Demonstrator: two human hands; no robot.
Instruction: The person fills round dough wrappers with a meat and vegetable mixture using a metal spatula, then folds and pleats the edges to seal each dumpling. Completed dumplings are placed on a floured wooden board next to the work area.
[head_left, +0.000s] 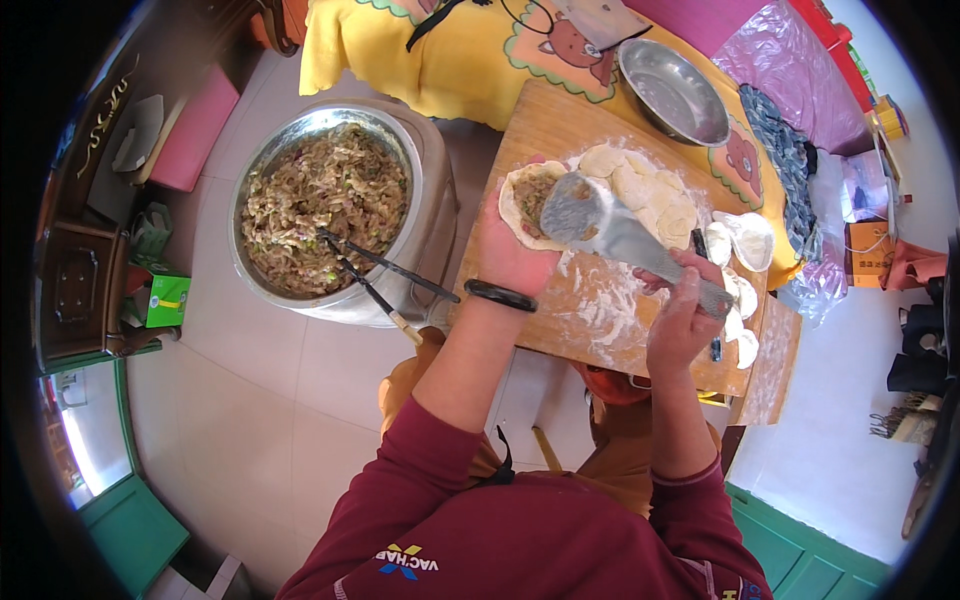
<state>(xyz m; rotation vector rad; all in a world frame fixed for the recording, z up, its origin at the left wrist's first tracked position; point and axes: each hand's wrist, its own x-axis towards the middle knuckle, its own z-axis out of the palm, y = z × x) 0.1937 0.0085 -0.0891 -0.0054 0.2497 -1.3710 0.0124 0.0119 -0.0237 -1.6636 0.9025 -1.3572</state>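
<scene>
My left hand (517, 251) holds up a round dough wrapper (512, 214) with minced filling (531, 201) on it, over the board's left part. In my right hand (684, 315) is a flat metal spatula (637, 240), its broad end at the filling. Floured dough rounds (645, 187) lie overlapping on the wooden board (517, 135). Folded dumplings (746, 296) sit at the board's right edge, beside a dark rod partly hidden by my right hand. At the left, a metal basin (247, 262) holds a mound of filling, with dark chopsticks (382, 266) resting in it.
An empty metal bowl (675, 90) stands on the yellow cloth (450, 82) behind the board. The basin rests on a stool (442, 180) beside the board. Further right are plastic-wrapped things (795, 75) and an orange box (868, 255). A wooden cabinet (75, 285) stands at the far left.
</scene>
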